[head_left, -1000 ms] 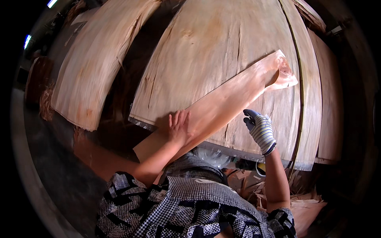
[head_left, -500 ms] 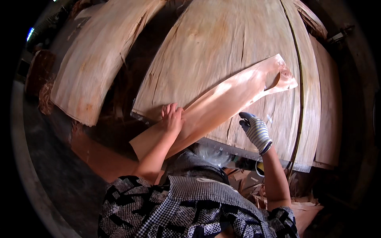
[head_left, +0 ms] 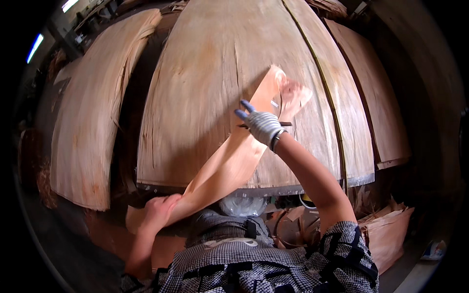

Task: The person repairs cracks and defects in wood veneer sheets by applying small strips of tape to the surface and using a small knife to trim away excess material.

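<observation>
Strip (head_left: 227, 166) slants over near edge of stack (head_left: 195, 93), near end overhanging. Likely light, floppy, apt to split; take sound edges, not the torn far end. Left hand (head_left: 159, 209), off stack's near-left corner: fingers closed on strip. Gloved right hand (head_left: 261, 124) over stack: two fingers spread; hold on dark bar (head_left: 287, 124) unclear. Pile (head_left: 85, 117) left of stack, scraps (head_left: 386, 234) below its near-right corner; right forearm (head_left: 312, 168) crosses its near edge.

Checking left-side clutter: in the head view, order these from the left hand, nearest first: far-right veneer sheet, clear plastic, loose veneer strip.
From the left hand:
1. Loose veneer strip: touching; runs up and to the right.
2. Clear plastic: to the right, by the near table edge.
3. Far-right veneer sheet: beyond the dark seam.
</observation>
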`<control>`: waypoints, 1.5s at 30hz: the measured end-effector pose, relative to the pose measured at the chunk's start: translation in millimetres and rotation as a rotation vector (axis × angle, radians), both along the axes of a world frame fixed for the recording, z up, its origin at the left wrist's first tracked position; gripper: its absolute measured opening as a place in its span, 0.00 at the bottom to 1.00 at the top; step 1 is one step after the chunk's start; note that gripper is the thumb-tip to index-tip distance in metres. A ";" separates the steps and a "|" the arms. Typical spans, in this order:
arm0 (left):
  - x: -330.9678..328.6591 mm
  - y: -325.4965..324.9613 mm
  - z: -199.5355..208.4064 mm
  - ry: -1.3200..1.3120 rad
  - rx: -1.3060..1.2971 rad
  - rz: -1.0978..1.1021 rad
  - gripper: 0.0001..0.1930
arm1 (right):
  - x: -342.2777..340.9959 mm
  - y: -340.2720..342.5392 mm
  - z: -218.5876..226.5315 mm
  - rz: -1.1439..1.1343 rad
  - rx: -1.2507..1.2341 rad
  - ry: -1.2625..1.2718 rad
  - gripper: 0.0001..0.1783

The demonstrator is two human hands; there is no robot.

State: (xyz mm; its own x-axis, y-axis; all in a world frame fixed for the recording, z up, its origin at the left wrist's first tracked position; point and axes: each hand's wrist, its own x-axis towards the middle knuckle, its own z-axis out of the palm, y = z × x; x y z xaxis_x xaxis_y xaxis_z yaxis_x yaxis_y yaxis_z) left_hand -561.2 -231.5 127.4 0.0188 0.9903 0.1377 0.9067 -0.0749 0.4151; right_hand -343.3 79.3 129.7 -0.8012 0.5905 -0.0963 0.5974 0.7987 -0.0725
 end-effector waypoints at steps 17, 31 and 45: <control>-147.9 166.2 85.0 0.243 0.024 -0.009 0.05 | 107.4 -102.3 127.2 -0.107 -0.755 0.000 0.11; -109.7 627.7 2.7 0.652 0.411 -0.500 0.07 | 71.8 -40.6 -87.4 -1.259 -0.601 0.446 0.09; 52.5 451.9 -143.9 0.068 0.078 -0.785 0.26 | 45.9 45.6 -122.4 -1.472 -0.299 0.323 0.09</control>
State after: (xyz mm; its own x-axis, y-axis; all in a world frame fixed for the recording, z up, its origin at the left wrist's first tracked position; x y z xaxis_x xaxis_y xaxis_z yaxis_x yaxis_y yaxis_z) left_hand -508.7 220.4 -16.5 0.7186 0.6719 0.1794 0.6004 -0.7295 0.3277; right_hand -297.4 124.9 7.3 0.4473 0.8446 -0.2943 0.7477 -0.5337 -0.3951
